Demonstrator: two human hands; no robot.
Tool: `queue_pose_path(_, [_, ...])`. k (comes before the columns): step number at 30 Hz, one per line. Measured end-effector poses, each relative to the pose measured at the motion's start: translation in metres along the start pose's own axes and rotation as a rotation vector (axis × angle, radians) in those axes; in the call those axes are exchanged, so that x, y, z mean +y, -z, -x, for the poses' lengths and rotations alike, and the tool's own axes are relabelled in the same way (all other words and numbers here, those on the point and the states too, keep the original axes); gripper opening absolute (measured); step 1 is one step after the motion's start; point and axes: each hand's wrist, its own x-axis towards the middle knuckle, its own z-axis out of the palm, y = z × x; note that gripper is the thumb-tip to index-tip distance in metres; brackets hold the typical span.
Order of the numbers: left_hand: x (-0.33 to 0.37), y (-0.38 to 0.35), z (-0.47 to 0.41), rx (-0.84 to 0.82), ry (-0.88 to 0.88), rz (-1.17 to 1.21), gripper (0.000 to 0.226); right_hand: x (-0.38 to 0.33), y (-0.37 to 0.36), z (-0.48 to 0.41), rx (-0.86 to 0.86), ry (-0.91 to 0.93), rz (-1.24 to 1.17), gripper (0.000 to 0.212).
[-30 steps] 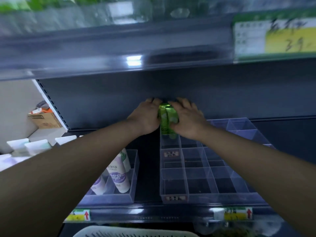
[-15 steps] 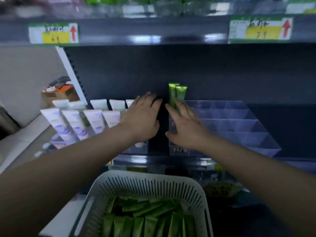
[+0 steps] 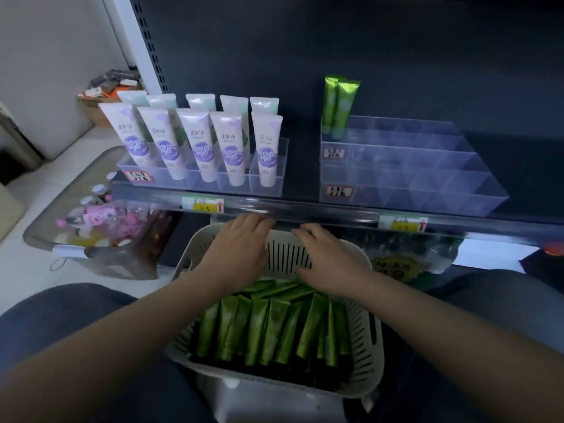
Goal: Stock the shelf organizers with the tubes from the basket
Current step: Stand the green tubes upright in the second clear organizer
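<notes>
A white slotted basket point(image 3: 370, 358) sits on my lap, filled with several green tubes point(image 3: 265, 328). My left hand point(image 3: 235, 254) and my right hand point(image 3: 329, 257) hover over the basket's far end, fingers relaxed, holding nothing. On the shelf, a clear gridded organizer point(image 3: 427, 178) stands at right with two green tubes point(image 3: 337, 106) upright in its back-left cell. The rest of its cells hold nothing.
A second clear organizer point(image 3: 274, 175) at left holds several white and purple tubes point(image 3: 200, 145). The shelf's front rail point(image 3: 305, 209) with price labels runs just beyond my fingertips. A grey bin point(image 3: 91, 227) of pink bottles sits at lower left.
Both hands let go of the two green tubes in the back cell and drew back and down from the shelf to above the basket. The view dropped to show the basket.
</notes>
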Motion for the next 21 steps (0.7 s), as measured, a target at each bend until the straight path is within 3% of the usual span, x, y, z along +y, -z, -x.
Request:
queue_pose_path(5, [-0.006, -0.049, 0.018, -0.216, 0.054, 0.177, 0.057, 0.008, -0.044, 0.0, -0.165, -0.127, -0.16, 0.055])
queue_pose_path(11, [-0.021, -0.08, 0.01, -0.617, 0.085, 0.269, 0.047, 0.018, -0.094, -0.011, -0.315, -0.195, -0.161, 0.028])
queue_pose_path(16, [-0.022, -0.106, 0.002, -0.761, 0.07, 0.232, 0.037, 0.024, -0.127, -0.017, -0.389, -0.238, -0.166, 0.054])
queue_pose_path(21, [-0.019, -0.133, -0.004, -0.802, 0.113, 0.234, 0.033, 0.028, -0.147, -0.023, -0.375, -0.27, -0.192, 0.034])
